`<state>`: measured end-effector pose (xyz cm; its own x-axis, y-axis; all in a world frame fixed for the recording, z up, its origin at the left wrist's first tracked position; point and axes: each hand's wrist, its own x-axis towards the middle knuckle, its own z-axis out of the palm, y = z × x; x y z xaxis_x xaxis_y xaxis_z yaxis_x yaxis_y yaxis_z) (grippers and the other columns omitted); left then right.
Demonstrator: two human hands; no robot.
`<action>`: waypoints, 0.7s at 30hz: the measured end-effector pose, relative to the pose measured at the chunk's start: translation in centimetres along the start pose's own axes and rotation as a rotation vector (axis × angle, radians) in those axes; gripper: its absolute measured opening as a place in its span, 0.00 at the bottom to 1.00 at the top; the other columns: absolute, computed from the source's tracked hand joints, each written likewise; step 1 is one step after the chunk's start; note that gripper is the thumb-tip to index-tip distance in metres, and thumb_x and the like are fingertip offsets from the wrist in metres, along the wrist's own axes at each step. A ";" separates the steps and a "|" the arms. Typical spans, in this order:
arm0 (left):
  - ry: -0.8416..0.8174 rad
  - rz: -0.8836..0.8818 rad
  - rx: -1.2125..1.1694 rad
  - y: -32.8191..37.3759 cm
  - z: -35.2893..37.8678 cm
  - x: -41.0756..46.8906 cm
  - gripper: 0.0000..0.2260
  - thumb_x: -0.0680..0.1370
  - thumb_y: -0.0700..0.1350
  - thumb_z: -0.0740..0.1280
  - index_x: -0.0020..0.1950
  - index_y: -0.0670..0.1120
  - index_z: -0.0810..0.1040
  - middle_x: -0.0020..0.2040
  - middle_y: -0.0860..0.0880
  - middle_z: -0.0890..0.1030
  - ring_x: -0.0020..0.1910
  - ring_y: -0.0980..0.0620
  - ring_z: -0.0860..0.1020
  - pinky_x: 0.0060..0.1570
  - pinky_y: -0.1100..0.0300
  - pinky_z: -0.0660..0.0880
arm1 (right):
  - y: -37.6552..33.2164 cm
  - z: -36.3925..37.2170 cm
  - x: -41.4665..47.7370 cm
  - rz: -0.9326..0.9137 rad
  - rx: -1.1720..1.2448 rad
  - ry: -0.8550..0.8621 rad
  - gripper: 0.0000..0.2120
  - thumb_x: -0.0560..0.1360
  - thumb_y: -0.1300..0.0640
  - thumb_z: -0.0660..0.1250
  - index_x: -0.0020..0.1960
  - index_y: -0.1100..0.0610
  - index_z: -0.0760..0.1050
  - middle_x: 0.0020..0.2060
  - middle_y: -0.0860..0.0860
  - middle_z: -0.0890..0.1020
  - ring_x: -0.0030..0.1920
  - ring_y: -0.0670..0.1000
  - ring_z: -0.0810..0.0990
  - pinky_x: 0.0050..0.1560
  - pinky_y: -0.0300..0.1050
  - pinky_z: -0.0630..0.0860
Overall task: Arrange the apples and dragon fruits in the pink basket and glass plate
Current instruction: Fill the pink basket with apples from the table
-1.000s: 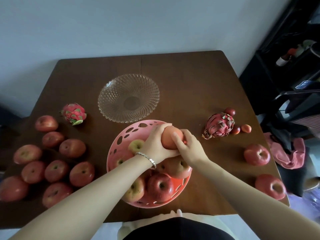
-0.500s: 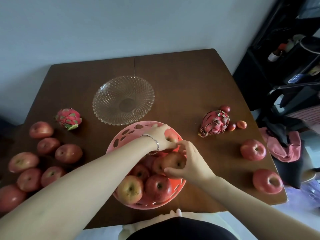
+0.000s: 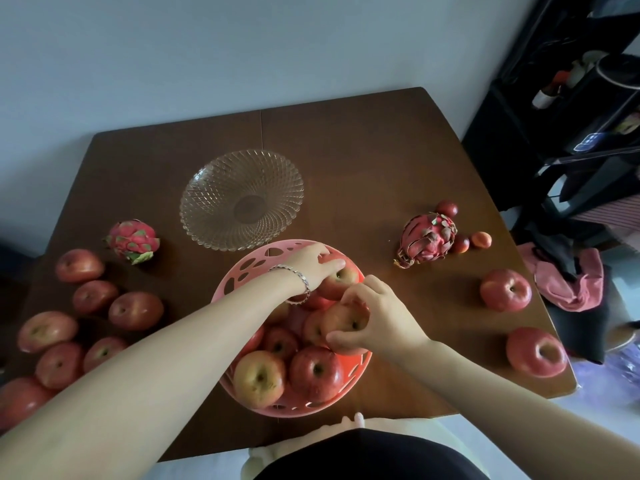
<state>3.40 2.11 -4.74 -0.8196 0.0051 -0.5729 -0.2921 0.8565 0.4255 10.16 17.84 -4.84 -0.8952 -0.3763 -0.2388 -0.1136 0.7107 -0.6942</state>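
Observation:
The pink basket [image 3: 242,282] sits at the table's near edge and holds several red apples. My left hand [image 3: 311,265] rests on an apple [image 3: 341,280] at the basket's far rim. My right hand [image 3: 377,317] grips another apple [image 3: 341,322] in the basket's right side. The glass plate [image 3: 242,199] stands empty behind the basket. One dragon fruit [image 3: 133,240] lies to the left of the plate, a second dragon fruit [image 3: 427,242] to the right of the basket. Several loose apples [image 3: 135,310] lie on the left, two apples [image 3: 505,289] on the right.
Three small red fruits [image 3: 481,239] lie by the right dragon fruit. A pink cloth [image 3: 568,285] and dark furniture [image 3: 571,116] stand off the table's right side. A pale wall runs behind the brown table [image 3: 363,150].
The apple held above the basket by both hands has come down into its far side. My right hand has let go of it and closed on another apple in the basket.

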 end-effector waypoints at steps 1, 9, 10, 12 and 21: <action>0.001 0.001 0.008 0.0 0.0 0.0 0.21 0.75 0.61 0.60 0.62 0.51 0.71 0.60 0.48 0.76 0.54 0.44 0.76 0.58 0.49 0.72 | 0.0 0.0 0.0 0.002 0.002 -0.003 0.24 0.62 0.44 0.77 0.52 0.52 0.75 0.46 0.44 0.68 0.52 0.48 0.68 0.50 0.39 0.70; 0.072 0.000 0.066 0.8 1.4 -1.0 0.21 0.79 0.56 0.54 0.68 0.45 0.67 0.65 0.41 0.72 0.62 0.41 0.72 0.58 0.51 0.68 | -0.4 -0.3 0.1 0.024 -0.028 -0.051 0.24 0.64 0.43 0.75 0.55 0.52 0.75 0.48 0.45 0.68 0.49 0.46 0.67 0.48 0.39 0.69; 0.071 -0.020 0.120 1.0 1.4 -1.3 0.22 0.79 0.56 0.53 0.68 0.44 0.66 0.66 0.40 0.70 0.62 0.41 0.71 0.58 0.50 0.68 | -0.4 -0.9 0.1 0.024 -0.018 -0.084 0.23 0.65 0.43 0.74 0.56 0.51 0.75 0.49 0.46 0.69 0.49 0.46 0.68 0.49 0.40 0.70; 0.114 -0.019 0.271 1.6 1.4 -2.1 0.23 0.79 0.57 0.53 0.68 0.44 0.65 0.67 0.40 0.67 0.63 0.40 0.70 0.60 0.48 0.67 | 0.4 -2.9 -0.2 0.025 0.013 -0.029 0.18 0.69 0.45 0.71 0.55 0.52 0.77 0.50 0.47 0.74 0.48 0.45 0.72 0.52 0.41 0.73; 0.327 0.327 0.215 3.6 2.5 -4.8 0.19 0.76 0.51 0.63 0.66 0.49 0.71 0.69 0.46 0.65 0.67 0.44 0.65 0.66 0.52 0.64 | 14.8 -10.3 -0.4 0.838 -0.325 0.100 0.41 0.69 0.47 0.72 0.74 0.46 0.53 0.69 0.61 0.61 0.66 0.66 0.65 0.61 0.59 0.72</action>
<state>7.50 6.45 -2.26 -0.9727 0.1577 -0.1699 0.0848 0.9241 0.3725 4.42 34.64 -8.08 -0.7708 0.3832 -0.5090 0.4904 0.8668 -0.0901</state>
